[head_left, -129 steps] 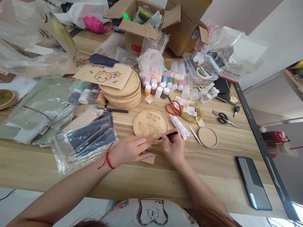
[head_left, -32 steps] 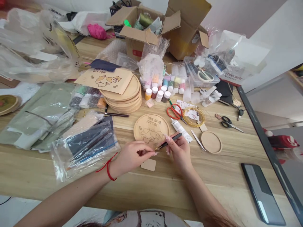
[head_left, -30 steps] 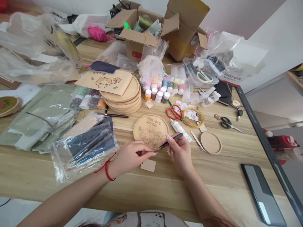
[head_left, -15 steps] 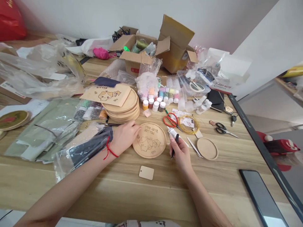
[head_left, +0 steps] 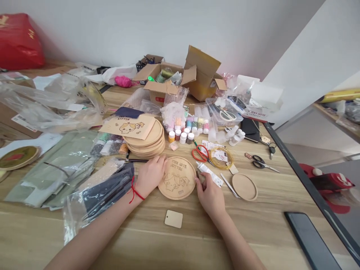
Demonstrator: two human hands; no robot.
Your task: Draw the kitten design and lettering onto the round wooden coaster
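Observation:
A round wooden plaque (head_left: 176, 178) with a burned kitten drawing and lettering lies on the wooden table (head_left: 157, 240). My left hand (head_left: 150, 176) rests flat against its left edge, holding nothing. My right hand (head_left: 209, 197) sits at its lower right, fingers curled around a black-handled tool (head_left: 197, 174), mostly hidden except for its dark tip. Just above that hand lies a white glue tube (head_left: 209, 174). A small wooden tag (head_left: 173, 219) lies apart, below the plaque.
A stack of wooden discs (head_left: 144, 142) and a kraft card (head_left: 128, 126) stand behind the left hand. Red scissors (head_left: 200, 153), a gold wire coil (head_left: 221, 157), metal tweezers (head_left: 229, 185) and a wooden coaster (head_left: 244, 186) lie right of the plaque. Paint pots (head_left: 182, 137) stand behind.
The view has tilted upward. My left hand has gone from working at the plaque to lying flat on its edge. The glue tube has left my right hand's fingers and lies on the table.

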